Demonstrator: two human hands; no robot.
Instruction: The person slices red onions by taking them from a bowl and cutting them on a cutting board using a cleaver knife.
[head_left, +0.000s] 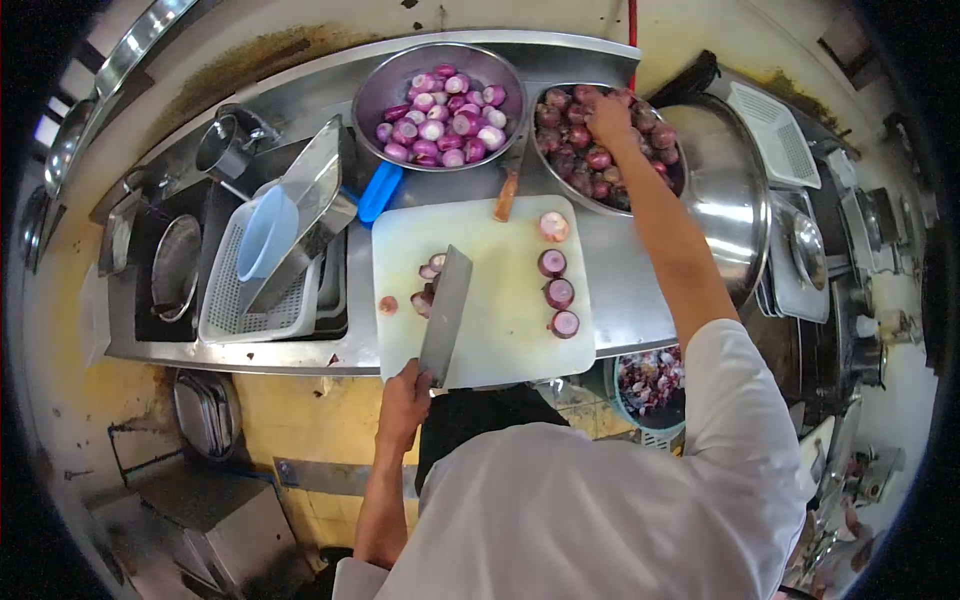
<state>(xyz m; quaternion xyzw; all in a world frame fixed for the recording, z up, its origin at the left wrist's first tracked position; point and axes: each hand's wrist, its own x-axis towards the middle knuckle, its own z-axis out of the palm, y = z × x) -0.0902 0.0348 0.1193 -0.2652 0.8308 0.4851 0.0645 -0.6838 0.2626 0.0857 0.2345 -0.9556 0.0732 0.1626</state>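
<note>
My left hand (403, 395) is closed round the handle of a cleaver (446, 315), whose wide blade lies over the left half of a white cutting board (490, 365). Small onion end pieces (428, 272) sit beside and partly under the blade. Along the board's right side stand several red onions with cut tops (559, 292) in a row. My right hand (608, 118) reaches into a metal bowl (552, 172) of unpeeled red onions (577, 135). Its fingers curl down onto a red onion there, their tips partly hidden.
Behind the board stands a metal bowl (368, 90) of peeled onions. A small knife (507, 195) and a blue handle (379, 193) lie at the board's back edge. Left are a white basket (212, 300) and sink; below right, a bin (650, 385) of peelings.
</note>
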